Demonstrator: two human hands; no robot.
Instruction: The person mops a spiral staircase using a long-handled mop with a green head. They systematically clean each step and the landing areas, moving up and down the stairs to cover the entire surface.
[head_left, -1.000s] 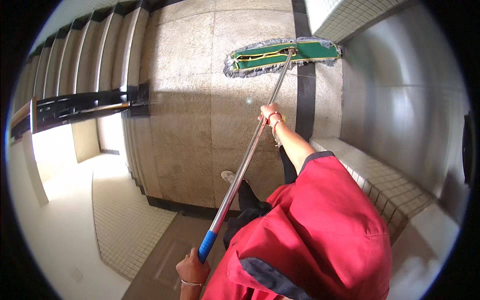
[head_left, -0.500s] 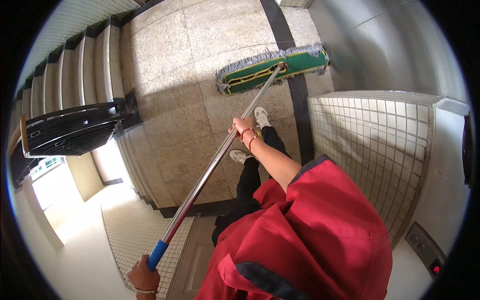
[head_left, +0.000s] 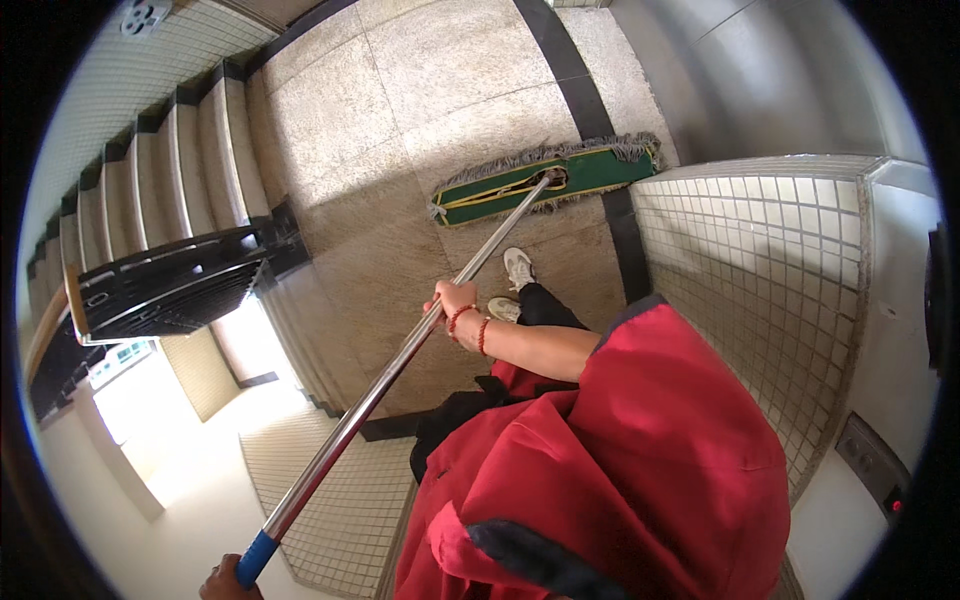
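A wide flat dust mop lies on the stone floor ahead of me, its green mop head (head_left: 605,172) edged with grey fringe. From it a shiny metal handle (head_left: 365,405) slants down to the lower left, ending in a blue grip (head_left: 258,558). My left hand (head_left: 226,582), partly cut off by the picture's lower edge, is closed around the handle's end at the blue grip. Farther up the handle, my right hand (head_left: 457,306) with red beaded bracelets is wrapped round the metal shaft.
At left, steps (head_left: 185,170) rise beside a black railing (head_left: 180,275). A tiled wall (head_left: 750,250) stands close on my right, with a metal door (head_left: 760,80) beyond it. My shoe (head_left: 518,268) is just behind the mop head. A dark panel (head_left: 872,455) sits on the right wall.
The mop head has come closer to me, and both hands have drawn back toward the lower left with the handle. The view has shifted slightly, and one shoe is now mostly hidden.
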